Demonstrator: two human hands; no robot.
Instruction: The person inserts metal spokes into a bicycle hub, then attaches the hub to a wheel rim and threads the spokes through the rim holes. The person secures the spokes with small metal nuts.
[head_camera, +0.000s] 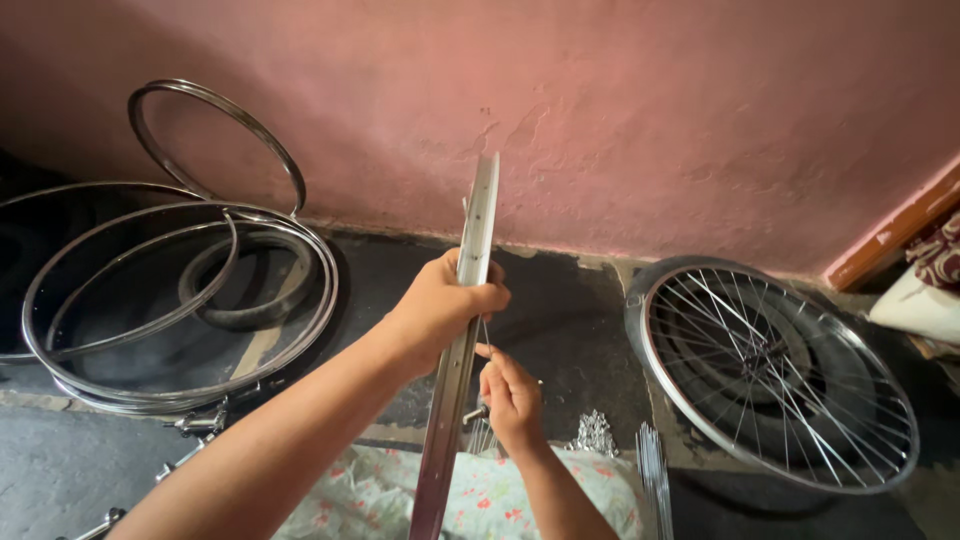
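One shiny, edge-on metal rim (462, 340)

Both forearms bare to the frame's edge, no sleeves, rings, watch or gloves on either grip

A bicycle-wheel repair workshop: bare rims (180, 300), a spoked wheel (775, 375), loose spokes (652, 470) on the floor.

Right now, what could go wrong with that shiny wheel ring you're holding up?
The rim stands on edge, gripped only by the left hand, so it might tip or roll. The right hand works thin spokes beside it; fingers could get poked or pinched. The loose spokes on the floor could scatter if bumped.
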